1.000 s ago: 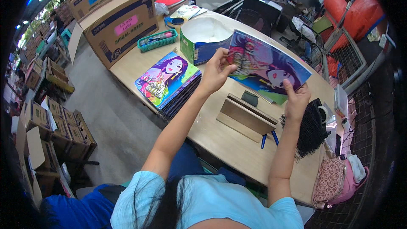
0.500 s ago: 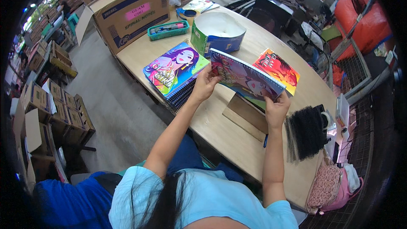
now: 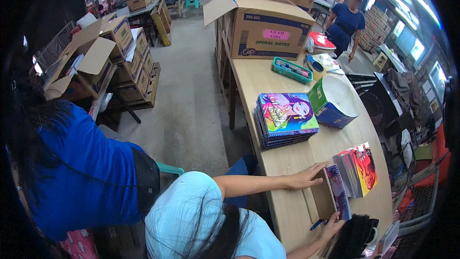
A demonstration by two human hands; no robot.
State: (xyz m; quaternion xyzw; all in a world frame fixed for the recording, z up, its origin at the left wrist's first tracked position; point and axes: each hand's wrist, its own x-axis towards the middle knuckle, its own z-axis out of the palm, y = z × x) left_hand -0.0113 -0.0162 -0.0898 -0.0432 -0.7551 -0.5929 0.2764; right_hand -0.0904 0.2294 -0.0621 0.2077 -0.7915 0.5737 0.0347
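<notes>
The left hand point(image 3: 306, 177) is lying flat on the long pale wooden worktop point(image 3: 282, 158), fingers spread and pinching nothing, its fingertips touching the near edge of a shallow brown cardboard jig point(image 3: 322, 195); it seems to be steadying that jig so it does not slide. The right hand point(image 3: 334, 224) is at the near right, its grip pressed against the lower corner of a purple-covered spiral notebook point(image 3: 338, 191), which is standing tilted against the jig's right side, apparently being squared up there. How firmly the fingers are closing on it cannot be told, since they are small and partly behind the cover.

Just right of the notebook, a fanned batch of red-covered notebooks point(image 3: 359, 169) is leaning, probably waiting within reach. Farther along, a flat stack of notebooks with a bright cartoon cover point(image 3: 285, 117) is lying beside a tipped green-and-blue open carton point(image 3: 333, 101). A bundle of black spiral bindings point(image 3: 350, 235) is being cut off by the lower rim, and a blue pen point(image 3: 316, 224) is peeking out beside it. A person in a blue shirt point(image 3: 81, 172) is filling the left.
</notes>
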